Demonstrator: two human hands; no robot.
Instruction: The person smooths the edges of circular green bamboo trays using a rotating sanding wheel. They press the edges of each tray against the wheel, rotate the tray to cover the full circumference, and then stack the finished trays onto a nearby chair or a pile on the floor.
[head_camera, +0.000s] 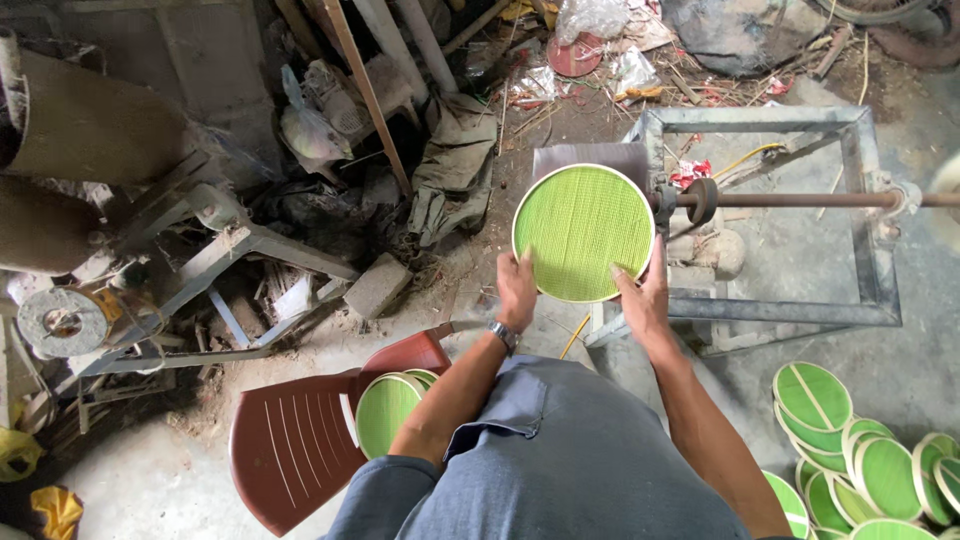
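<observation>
On the red plastic chair (290, 440) at our lower left a few green discs (388, 410) lean on the seat. Our left hand (516, 288) & right hand (643, 298) pinch the round green woven tray (583, 232) by its lower rim, thumbs on its face, w/ the tray up against the shaft (800, 200) of the metal frame (860, 250). More green trays (860, 450) piled on the floor, lower right.

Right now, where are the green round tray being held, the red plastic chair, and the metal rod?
green round tray (583, 232), head view, middle of its woven face.
red plastic chair (290, 445), head view, slatted backrest.
metal rod (800, 200), head view, mid-length of the bare shaft.
</observation>
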